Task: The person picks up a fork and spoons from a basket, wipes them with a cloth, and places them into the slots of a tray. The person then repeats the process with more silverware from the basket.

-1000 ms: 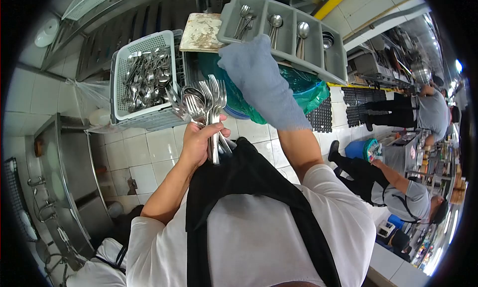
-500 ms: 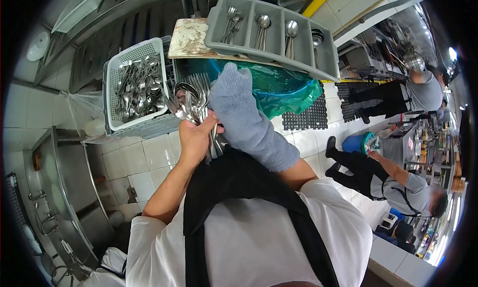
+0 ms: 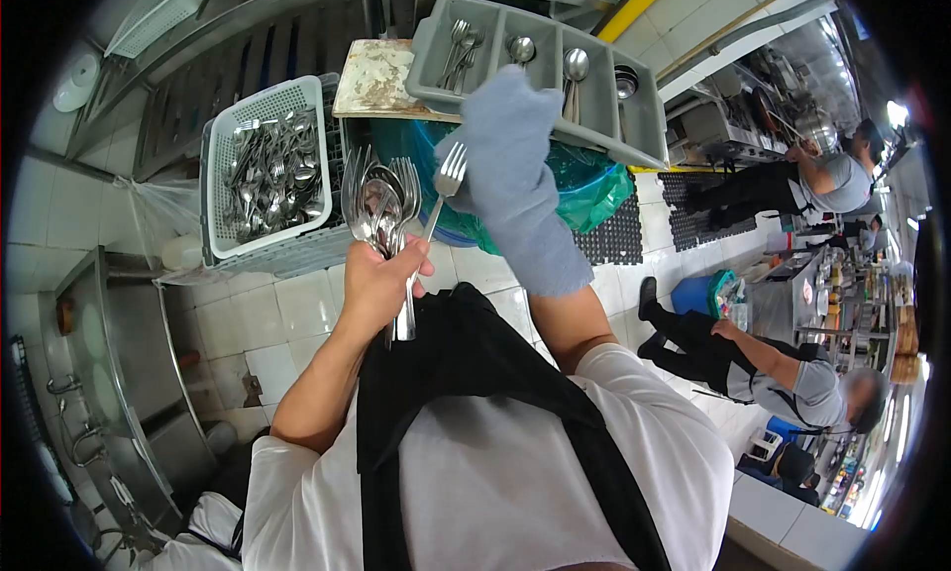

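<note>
The left hand (image 3: 381, 282) grips cutlery (image 3: 380, 201) (any stamp is illegibly small).

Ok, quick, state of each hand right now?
Left hand: closed, holding a bunch of forks and spoons.
Right hand: hidden under the grey-blue cloth; whether open or closed cannot be told.

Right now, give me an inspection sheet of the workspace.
Surface: worn, patchy board, overlapped by the gray tray.
Job's things: cutlery bunch held upright; more cutlery in the tray and white basket.
Clutter: green plastic bag below the tray.
Hands: left hand closed on the cutlery bunch; right hand hidden under gray cloth.
Cables: nothing clearly seen.
Surroundings: tiled floor, black mats, people at image right.
</note>
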Demonstrator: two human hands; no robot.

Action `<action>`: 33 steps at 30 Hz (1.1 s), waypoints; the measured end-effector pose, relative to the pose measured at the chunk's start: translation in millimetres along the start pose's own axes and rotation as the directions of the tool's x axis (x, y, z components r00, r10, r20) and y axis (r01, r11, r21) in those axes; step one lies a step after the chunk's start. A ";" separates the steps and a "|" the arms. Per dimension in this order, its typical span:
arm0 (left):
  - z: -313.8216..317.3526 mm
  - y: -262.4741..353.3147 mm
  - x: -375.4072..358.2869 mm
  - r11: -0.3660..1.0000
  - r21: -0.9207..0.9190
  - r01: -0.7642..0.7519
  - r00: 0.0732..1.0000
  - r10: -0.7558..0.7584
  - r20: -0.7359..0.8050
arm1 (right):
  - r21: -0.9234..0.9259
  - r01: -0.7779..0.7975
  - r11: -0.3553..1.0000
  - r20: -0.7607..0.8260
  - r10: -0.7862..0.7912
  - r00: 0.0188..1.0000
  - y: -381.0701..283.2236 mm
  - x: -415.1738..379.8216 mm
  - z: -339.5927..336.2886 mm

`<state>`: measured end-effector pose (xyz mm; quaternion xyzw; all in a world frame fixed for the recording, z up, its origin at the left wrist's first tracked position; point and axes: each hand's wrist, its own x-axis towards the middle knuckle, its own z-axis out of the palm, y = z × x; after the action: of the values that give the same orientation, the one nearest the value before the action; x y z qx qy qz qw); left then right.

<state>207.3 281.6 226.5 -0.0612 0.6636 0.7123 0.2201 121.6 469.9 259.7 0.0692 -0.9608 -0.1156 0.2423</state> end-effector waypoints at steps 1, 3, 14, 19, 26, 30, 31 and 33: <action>-1.1 0.6 -2.7 0.999 0.031 0.015 1.000 -0.016 0.013 | 0.139 -0.034 0.990 -0.164 0.057 0.985 7.1 -4.7 1.6; -1.5 2.5 -4.6 1.000 0.000 0.003 1.000 -0.003 0.009 | 0.284 -0.045 0.958 -0.315 0.138 0.939 11.1 -16.1 1.7; 5.8 -6.0 0.7 0.986 -0.164 -0.029 0.989 0.051 0.136 | 0.786 0.161 0.597 -0.207 0.009 0.978 -3.2 -34.7 -37.4; 8.2 -8.7 -0.5 0.980 -0.181 -0.085 0.987 0.107 0.117 | 0.769 0.062 0.636 -0.246 0.204 0.948 -6.4 -23.3 -21.3; 12.9 1.0 12.5 0.964 -0.201 -0.177 0.984 0.172 -0.045 | 0.904 -0.172 0.392 0.130 0.132 0.983 -43.8 -50.4 -23.7; 5.9 -6.0 17.7 0.973 -0.207 -0.100 0.993 0.085 -0.080 | 0.968 -0.251 0.032 0.252 -0.065 0.965 -49.7 -71.8 -17.5; 5.0 -6.1 16.9 0.980 -0.200 -0.015 0.997 0.000 -0.079 | 0.936 0.031 0.350 0.017 -0.135 0.991 -45.7 -71.9 -19.6; 5.3 -6.3 13.4 0.980 -0.198 0.014 0.996 -0.030 -0.082 | 0.875 0.114 0.470 -0.053 -0.140 0.989 -35.6 -67.3 -25.4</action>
<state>198.8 290.1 216.3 -0.1200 0.5976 0.7690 0.1926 195.4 443.5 242.1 0.2522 -0.8806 0.3714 0.1516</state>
